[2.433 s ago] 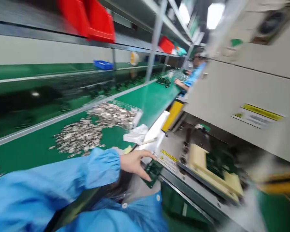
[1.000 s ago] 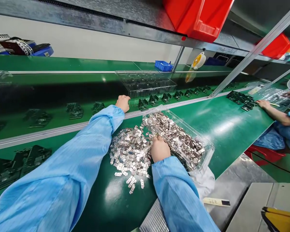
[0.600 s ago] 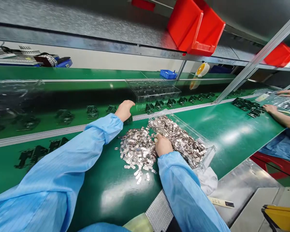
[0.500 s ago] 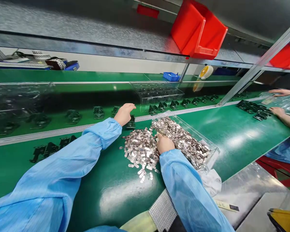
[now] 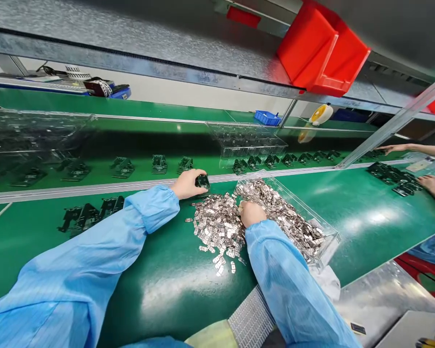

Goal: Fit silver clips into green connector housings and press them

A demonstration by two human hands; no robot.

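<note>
My left hand (image 5: 188, 184) has its fingers closed around a small dark green circuit board (image 5: 202, 181) at the near side of the metal rail. My right hand (image 5: 253, 213) is closed in a pinch at the edge of a loose pile of small silvery metal pieces (image 5: 219, 224). What its fingertips hold is hidden. Against that hand's far side stands a clear plastic tray (image 5: 331, 241), heaped with more small metal pieces (image 5: 286, 212). Several dark green boards (image 5: 89, 215) lie together beyond my left sleeve.
Circuit boards (image 5: 159, 164) stand in a row on the green belt behind the metal rail (image 5: 145, 184). A red bin (image 5: 322, 48) sits on the overhead shelf. At the right, a co-worker's hands (image 5: 430, 183) are near a group of boards (image 5: 395, 178). A slanted metal post (image 5: 391, 121) rises there.
My left hand has come down from above the board and closed on it. My right hand stays at the pile's edge. The whole view has shifted slightly.
</note>
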